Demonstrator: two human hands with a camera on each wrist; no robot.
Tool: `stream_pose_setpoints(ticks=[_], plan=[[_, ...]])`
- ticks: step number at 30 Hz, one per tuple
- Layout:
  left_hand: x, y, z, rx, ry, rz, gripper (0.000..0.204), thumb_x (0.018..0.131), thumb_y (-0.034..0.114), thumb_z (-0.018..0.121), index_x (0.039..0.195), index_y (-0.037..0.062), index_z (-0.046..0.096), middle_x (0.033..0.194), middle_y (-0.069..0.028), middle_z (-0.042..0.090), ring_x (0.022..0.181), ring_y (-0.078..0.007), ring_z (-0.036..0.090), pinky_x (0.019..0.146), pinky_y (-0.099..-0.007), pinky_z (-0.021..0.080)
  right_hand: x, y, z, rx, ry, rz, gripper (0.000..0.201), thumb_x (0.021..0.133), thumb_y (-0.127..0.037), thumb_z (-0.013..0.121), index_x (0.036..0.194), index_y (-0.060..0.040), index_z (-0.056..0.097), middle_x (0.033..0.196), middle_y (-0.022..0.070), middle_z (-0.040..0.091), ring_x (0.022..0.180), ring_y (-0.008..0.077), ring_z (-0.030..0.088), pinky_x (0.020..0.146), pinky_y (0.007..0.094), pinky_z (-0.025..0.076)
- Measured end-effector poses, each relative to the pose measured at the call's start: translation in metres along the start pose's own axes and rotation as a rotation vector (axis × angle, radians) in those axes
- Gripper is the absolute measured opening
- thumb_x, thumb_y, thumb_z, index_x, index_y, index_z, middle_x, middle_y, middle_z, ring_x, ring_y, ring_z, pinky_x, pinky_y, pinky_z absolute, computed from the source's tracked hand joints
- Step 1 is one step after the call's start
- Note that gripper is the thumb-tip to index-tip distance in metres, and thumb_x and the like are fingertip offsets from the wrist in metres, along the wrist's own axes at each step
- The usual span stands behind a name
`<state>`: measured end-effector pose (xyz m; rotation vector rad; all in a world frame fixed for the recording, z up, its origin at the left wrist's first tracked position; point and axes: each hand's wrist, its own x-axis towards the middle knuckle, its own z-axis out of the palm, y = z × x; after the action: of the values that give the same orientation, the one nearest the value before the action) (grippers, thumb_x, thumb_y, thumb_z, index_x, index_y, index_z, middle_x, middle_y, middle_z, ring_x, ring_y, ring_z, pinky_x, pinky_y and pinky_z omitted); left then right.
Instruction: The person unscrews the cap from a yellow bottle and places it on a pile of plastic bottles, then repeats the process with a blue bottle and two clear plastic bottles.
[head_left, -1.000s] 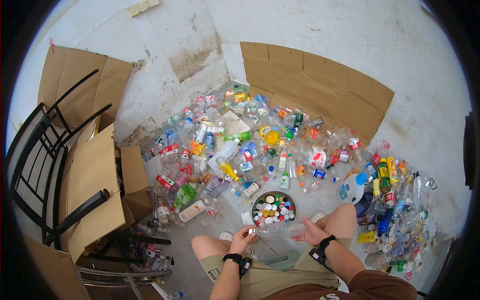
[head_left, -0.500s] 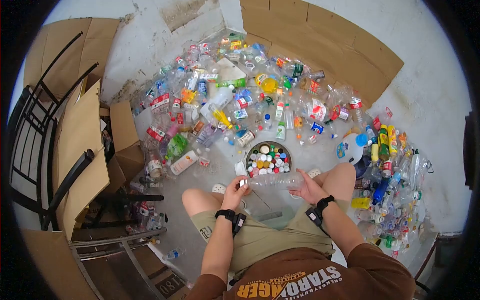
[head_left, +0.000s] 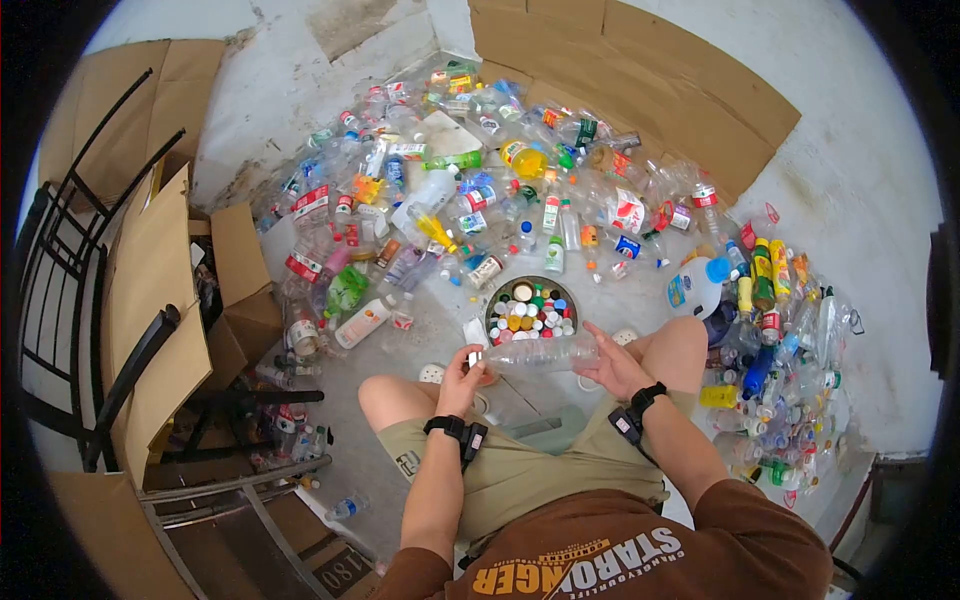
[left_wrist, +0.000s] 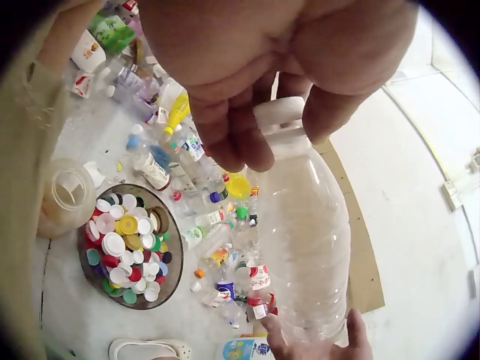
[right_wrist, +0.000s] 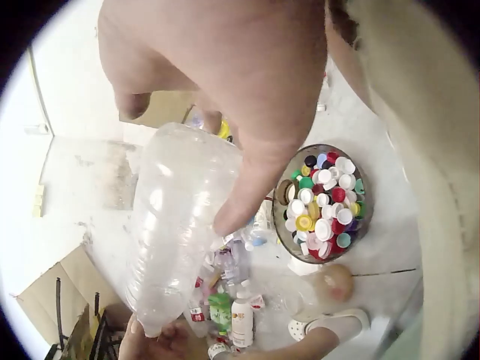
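Held crosswise between both hands is a clear, ribbed plastic bottle (head_left: 543, 354) with a white cap (left_wrist: 279, 112). The left hand (head_left: 462, 382) pinches the cap at the bottle's neck with thumb and fingers. At the other end, the right hand (head_left: 618, 366) grips the base, its thumb (right_wrist: 244, 199) along one side and fingers partly hidden behind. No label shows on this bottle, and its inside looks empty. Just beyond it, a round bowl (left_wrist: 171, 225) on the floor holds many loose caps (head_left: 530, 310) in white, red, yellow and green.
A wide heap of plastic bottles (head_left: 470, 200) spreads to the wall, with another pile (head_left: 770, 370) at right. Cardboard (head_left: 640, 80) leans on the wall. Black metal frames (head_left: 140, 370) and boxes (head_left: 245, 290) stand at left. A clear container (left_wrist: 64, 199) lies near the bowl.
The head view has tilted downward, so the shirt shows more and the scene sits higher. Both hands keep their hold on the bottle, with little visible movement between them.
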<state>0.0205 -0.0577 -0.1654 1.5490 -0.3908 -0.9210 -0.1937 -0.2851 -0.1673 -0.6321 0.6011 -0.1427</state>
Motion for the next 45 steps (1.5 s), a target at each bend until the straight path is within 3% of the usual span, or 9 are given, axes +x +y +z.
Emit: stream_pose_setpoints(ticks=[6,12,15,21,28,32,35,41,45], plan=[[-0.001,-0.005,0.004,-0.020,-0.047,0.038,0.031,0.091,0.010,0.058,0.121,0.0055,0.054,0.096,-0.0040,0.059,0.088,-0.0128,0.056,0.081,-0.0265,0.044,0.023,0.019,-0.042,-0.024,0.048,0.357,0.056,0.095,-0.036,0.053,0.142,-0.0124,0.034,0.137,0.0089,0.045,0.118,0.0274,0.050,0.098,0.0439,0.044],[0.003,-0.005,-0.005,0.076,0.000,0.067,0.031,0.091,0.008,0.057,0.121,0.0047,0.052,0.092,-0.0036,0.055,0.077,-0.0101,0.055,0.073,-0.0233,0.049,0.004,0.008,-0.014,-0.073,-0.125,-0.070,0.049,0.095,-0.023,0.056,0.138,-0.0103,0.038,0.134,0.0115,0.046,0.118,0.0248,0.049,0.099,0.0428,0.043],[0.000,0.001,0.002,0.111,0.042,0.074,0.031,0.090,0.007,0.056,0.121,0.0043,0.052,0.091,-0.0036,0.055,0.077,-0.0095,0.055,0.071,-0.0236,0.049,0.001,0.004,-0.008,0.013,-0.097,-0.016,0.051,0.094,-0.025,0.056,0.139,-0.0103,0.037,0.135,0.0115,0.044,0.119,0.0248,0.048,0.100,0.0437,0.041],[-0.007,0.014,0.008,0.161,0.110,0.086,0.035,0.085,0.004,0.056,0.120,0.0050,0.054,0.088,0.0013,0.053,0.076,-0.0082,0.045,0.068,-0.0210,0.039,0.020,0.012,-0.039,-0.014,-0.043,0.437,0.053,0.094,-0.023,0.058,0.140,-0.0097,0.035,0.135,0.0115,0.043,0.118,0.0255,0.048,0.099,0.0419,0.042],[-0.003,0.006,0.002,0.183,0.122,0.095,0.039,0.085,0.005,0.056,0.123,0.0052,0.053,0.091,-0.0009,0.054,0.077,-0.0096,0.047,0.070,-0.0230,0.042,0.008,0.008,-0.010,-0.074,-0.169,-0.089,0.060,0.087,-0.005,0.061,0.141,-0.0097,0.035,0.136,0.0080,0.042,0.120,0.0274,0.048,0.103,0.0447,0.039],[-0.002,0.004,0.005,0.159,0.110,0.091,0.038,0.084,0.006,0.057,0.122,0.0055,0.053,0.088,-0.0009,0.054,0.077,-0.0094,0.047,0.071,-0.0237,0.042,0.006,0.000,-0.014,0.198,-0.015,0.329,0.061,0.088,-0.007,0.062,0.142,-0.0121,0.033,0.133,0.0104,0.044,0.118,0.0261,0.050,0.102,0.0415,0.041],[-0.002,0.005,0.006,0.112,0.111,0.102,0.038,0.084,0.005,0.057,0.122,0.0056,0.053,0.087,-0.0001,0.054,0.077,-0.0091,0.048,0.072,-0.0225,0.041,0.029,0.020,-0.064,0.087,-0.168,0.451,0.060,0.092,-0.015,0.059,0.144,-0.0128,0.030,0.133,0.0108,0.045,0.115,0.0263,0.052,0.101,0.0424,0.042],[-0.003,0.009,0.007,0.064,0.124,0.101,0.038,0.083,0.004,0.057,0.121,0.0060,0.055,0.086,0.0013,0.052,0.076,-0.0074,0.046,0.069,-0.0214,0.041,0.006,0.014,-0.010,-0.272,-0.092,-0.085,0.053,0.096,-0.035,0.053,0.141,-0.0137,0.034,0.128,0.0127,0.050,0.112,0.0263,0.054,0.094,0.0396,0.047],[-0.003,0.008,0.009,0.049,0.112,0.101,0.038,0.083,0.003,0.057,0.120,0.0060,0.055,0.085,0.0021,0.051,0.074,-0.0067,0.044,0.067,-0.0218,0.040,0.003,0.000,-0.004,0.007,0.011,0.231,0.052,0.095,-0.024,0.056,0.140,-0.0128,0.034,0.128,0.0103,0.049,0.111,0.0258,0.054,0.093,0.0385,0.047]])
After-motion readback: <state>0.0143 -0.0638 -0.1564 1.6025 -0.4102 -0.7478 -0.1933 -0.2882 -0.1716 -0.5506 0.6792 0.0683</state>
